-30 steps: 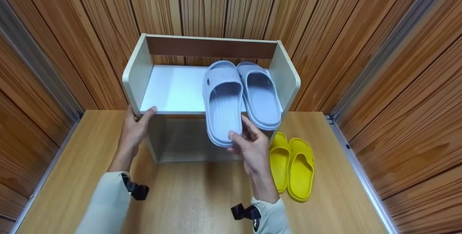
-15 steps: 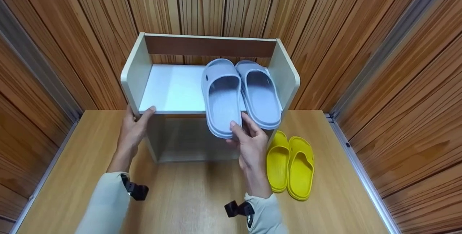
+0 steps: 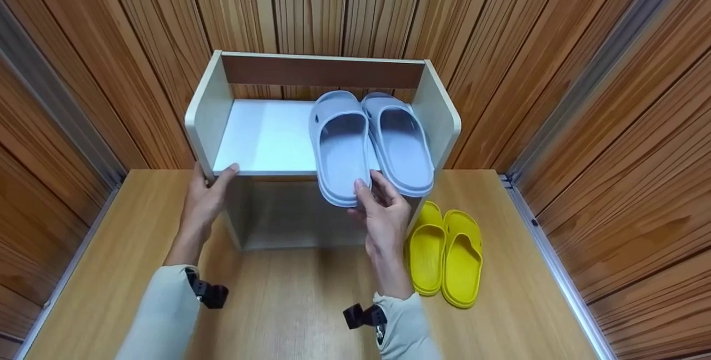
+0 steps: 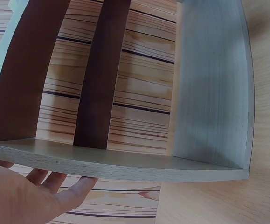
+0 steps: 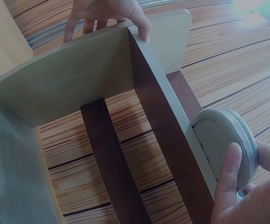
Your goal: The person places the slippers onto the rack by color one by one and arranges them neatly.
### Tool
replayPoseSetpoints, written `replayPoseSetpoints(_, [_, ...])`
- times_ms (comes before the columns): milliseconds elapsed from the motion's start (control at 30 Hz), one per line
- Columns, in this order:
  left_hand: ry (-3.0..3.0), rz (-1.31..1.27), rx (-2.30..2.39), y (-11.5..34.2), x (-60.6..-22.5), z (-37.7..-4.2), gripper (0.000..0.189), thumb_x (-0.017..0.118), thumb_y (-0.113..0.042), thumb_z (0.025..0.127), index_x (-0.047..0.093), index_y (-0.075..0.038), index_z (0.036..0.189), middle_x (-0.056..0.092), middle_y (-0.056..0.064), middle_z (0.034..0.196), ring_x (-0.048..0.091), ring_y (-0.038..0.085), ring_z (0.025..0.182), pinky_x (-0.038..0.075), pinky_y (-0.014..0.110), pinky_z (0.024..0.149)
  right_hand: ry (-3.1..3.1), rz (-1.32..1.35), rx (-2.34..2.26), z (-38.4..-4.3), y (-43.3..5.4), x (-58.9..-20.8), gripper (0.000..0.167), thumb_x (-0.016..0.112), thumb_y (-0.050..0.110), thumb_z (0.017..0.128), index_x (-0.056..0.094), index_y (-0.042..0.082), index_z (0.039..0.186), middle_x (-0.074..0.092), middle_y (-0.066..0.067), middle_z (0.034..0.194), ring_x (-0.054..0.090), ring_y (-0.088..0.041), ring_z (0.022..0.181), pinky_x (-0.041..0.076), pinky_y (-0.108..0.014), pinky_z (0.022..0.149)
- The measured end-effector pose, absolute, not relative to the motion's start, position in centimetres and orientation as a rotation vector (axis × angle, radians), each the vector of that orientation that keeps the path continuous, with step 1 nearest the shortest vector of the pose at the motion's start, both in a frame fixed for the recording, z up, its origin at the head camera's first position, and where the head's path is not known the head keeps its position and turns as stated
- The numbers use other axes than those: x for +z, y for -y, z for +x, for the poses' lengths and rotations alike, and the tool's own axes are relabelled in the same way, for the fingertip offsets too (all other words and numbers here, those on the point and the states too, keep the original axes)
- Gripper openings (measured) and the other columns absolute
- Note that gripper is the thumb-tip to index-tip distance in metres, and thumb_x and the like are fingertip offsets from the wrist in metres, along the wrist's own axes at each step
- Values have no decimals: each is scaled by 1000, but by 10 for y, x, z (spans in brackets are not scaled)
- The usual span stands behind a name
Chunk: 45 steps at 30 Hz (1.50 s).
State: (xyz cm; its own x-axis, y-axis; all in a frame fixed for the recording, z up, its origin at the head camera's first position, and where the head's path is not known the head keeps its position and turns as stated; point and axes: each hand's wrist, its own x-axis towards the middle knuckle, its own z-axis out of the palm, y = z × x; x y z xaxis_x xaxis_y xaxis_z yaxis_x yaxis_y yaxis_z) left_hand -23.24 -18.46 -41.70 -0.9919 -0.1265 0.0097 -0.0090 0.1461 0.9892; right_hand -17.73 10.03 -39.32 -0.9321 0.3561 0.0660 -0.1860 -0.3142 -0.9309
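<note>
My right hand point(image 3: 386, 226) pinches the heel of a pale blue-grey slide slipper point(image 3: 340, 151), thumb on top and fingers along its side and underneath. The slipper's toe points to the back of a small white shoe rack point(image 3: 266, 135), and its heel overhangs the top shelf's front edge. A matching slipper point(image 3: 404, 151) sits just right of it, heel also past the edge. My left hand point(image 3: 201, 199) grips the rack's left side, thumb on the shelf's front edge. In the left wrist view its fingers point(image 4: 81, 186) lie along the outside of the side panel.
A pair of yellow slippers point(image 3: 462, 260) stands on the wooden floor point(image 3: 300, 304) right of the rack. Below the top shelf is an open lower compartment point(image 3: 305, 215). Wood-panelled walls point(image 3: 311, 10) enclose the back and both sides.
The held slipper has moved back onto the shelf and its heel has come down a little, my right hand going with it. My left hand stays on the rack.
</note>
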Motion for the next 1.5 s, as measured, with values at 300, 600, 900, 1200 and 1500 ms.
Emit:
replayPoseSetpoints(300, [2305, 135, -2000, 186, -418, -233, 87, 57, -44, 101, 3, -19, 164, 8, 15, 168, 12, 35, 152, 15, 61, 119, 1693, -136, 2167, -180, -102, -397, 40, 70, 8, 96, 63, -3, 134, 65, -19, 122, 65, -25, 89, 60, -32, 69])
replayPoseSetpoints(600, [2299, 110, -1990, 186, -415, -232, 86, 56, -44, 102, 3, -19, 164, 8, 15, 168, 11, 35, 152, 14, 60, 119, 1944, 52, 1907, -174, -112, -404, 42, 67, 11, 99, 59, 1, 139, 62, -17, 133, 64, -30, 104, 60, -33, 74])
replayPoseSetpoints(900, [2316, 152, -1986, 185, -415, -232, 88, 57, -48, 101, 5, -18, 164, 9, 15, 168, 12, 35, 152, 15, 59, 119, 2132, 241, 1354, -164, -130, -421, 46, 72, 21, 97, 62, 6, 139, 64, -11, 133, 65, -25, 108, 55, -35, 92])
replayPoseSetpoints(1200, [2315, 143, -1982, 184, -417, -233, 86, 56, -45, 102, 3, -18, 164, 10, 17, 168, 12, 36, 152, 15, 60, 119, 2227, 251, 646, -153, -156, -442, 46, 80, 32, 88, 71, 13, 130, 67, -14, 124, 58, -32, 105, 49, -48, 90])
replayPoseSetpoints(1500, [2322, 156, -1982, 183, -418, -234, 85, 55, -44, 102, 2, -18, 164, 8, 15, 168, 11, 35, 153, 14, 59, 119, 2238, 173, 590, -149, -196, -444, 49, 80, 31, 87, 70, 9, 130, 61, -20, 131, 52, -38, 117, 39, -56, 97])
